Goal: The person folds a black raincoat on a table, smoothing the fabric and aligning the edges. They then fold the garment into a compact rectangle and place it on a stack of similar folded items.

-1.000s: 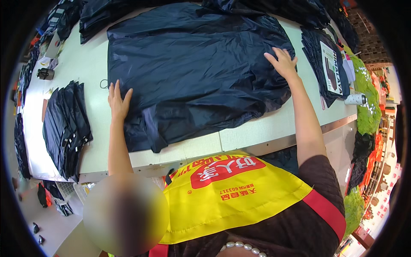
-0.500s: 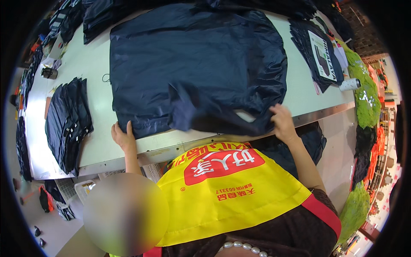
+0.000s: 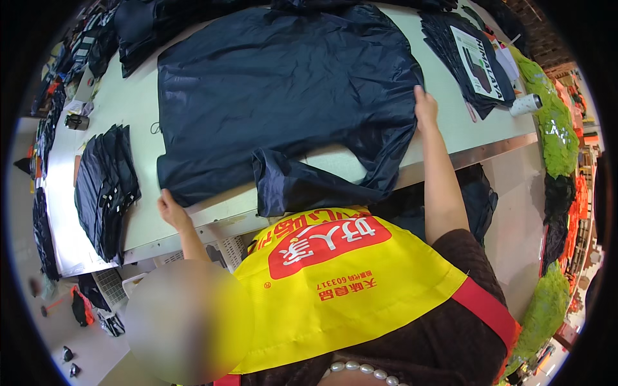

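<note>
A dark navy garment of thin, shiny cloth lies spread over the pale table, its surface lightly wrinkled. One sleeve bends toward me and hangs over the table's front edge, leaving a gap of bare tabletop between it and the body. My left hand pinches the garment's near left corner between thumb and fingers. At the upper right edge, by the shoulder, my right hand is closed on the cloth, its arm stretched forward.
Folded dark pieces lie stacked on the left, near a small dark jar. To the right are a dark pile with a printed bag and a white thread spool. Bright green cloth is heaped beyond the table's right end.
My right hand has moved away from me along the garment's right edge. The sleeve has come down and settled over the table's front edge. My left hand has shifted slightly left and nearer.
</note>
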Action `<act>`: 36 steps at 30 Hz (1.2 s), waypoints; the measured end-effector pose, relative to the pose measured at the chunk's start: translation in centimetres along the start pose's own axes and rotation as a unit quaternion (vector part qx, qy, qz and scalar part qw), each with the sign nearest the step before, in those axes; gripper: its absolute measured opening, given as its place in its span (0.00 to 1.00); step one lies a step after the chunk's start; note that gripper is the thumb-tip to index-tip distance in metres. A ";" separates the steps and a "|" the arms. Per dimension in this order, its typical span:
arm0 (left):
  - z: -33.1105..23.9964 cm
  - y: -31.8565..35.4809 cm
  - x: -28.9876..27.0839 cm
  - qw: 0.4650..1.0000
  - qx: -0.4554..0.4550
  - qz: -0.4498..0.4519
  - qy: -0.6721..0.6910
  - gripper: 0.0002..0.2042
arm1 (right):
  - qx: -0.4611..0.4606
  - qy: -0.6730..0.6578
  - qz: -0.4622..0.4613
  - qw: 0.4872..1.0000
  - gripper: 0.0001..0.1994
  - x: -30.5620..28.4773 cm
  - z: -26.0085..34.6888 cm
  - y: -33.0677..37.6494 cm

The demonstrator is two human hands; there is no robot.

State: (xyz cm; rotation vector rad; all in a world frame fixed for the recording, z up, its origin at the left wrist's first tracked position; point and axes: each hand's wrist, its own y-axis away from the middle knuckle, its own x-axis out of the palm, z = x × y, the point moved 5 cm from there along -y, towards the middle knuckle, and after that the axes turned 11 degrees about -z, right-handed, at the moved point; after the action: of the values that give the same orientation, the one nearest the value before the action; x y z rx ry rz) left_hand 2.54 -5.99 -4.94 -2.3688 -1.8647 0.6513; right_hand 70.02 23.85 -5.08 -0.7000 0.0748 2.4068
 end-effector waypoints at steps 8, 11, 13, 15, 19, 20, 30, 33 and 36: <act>0.4 -0.3 -2.9 0.958 0.151 -0.057 -0.239 0.21 | -0.001 0.079 0.066 0.995 0.21 -0.6 -3.5 -0.2; -7.0 4.6 0.6 0.983 0.022 0.122 -0.133 0.20 | -0.015 0.029 0.101 0.994 0.23 -1.9 -4.3 -0.5; -10.2 10.2 4.6 0.937 -0.113 0.310 -0.112 0.24 | -0.141 0.135 0.038 0.980 0.26 -3.0 -3.1 -0.2; -12.8 14.9 7.3 0.881 -0.175 0.418 -0.132 0.23 | -0.236 0.155 0.076 0.956 0.27 -2.7 -0.7 0.8; -13.8 16.4 9.6 0.841 -0.190 0.507 -0.001 0.15 | -0.362 0.154 0.114 0.912 0.29 -1.5 -1.5 -0.4; -15.5 13.9 7.5 0.878 -0.205 0.424 0.089 0.13 | -0.241 0.118 0.144 0.952 0.30 -1.8 -2.6 -1.3; -11.1 14.7 -8.6 0.752 0.259 0.530 -0.295 0.25 | -0.006 0.047 0.207 0.977 0.33 -2.9 -1.7 1.3; -6.8 16.8 -9.6 0.840 -0.104 0.503 -0.176 0.23 | -0.248 0.170 0.091 0.949 0.30 -4.4 0.3 0.7; -9.5 16.3 -7.2 0.905 -0.056 0.364 -0.211 0.19 | -0.515 0.088 0.153 0.839 0.30 -5.6 5.0 3.0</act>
State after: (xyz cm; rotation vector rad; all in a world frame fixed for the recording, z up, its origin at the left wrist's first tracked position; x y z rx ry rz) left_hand 19.58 -15.09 0.94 -3.2099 -1.0495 1.2141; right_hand 69.62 19.46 1.68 -1.4566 -1.1999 2.5552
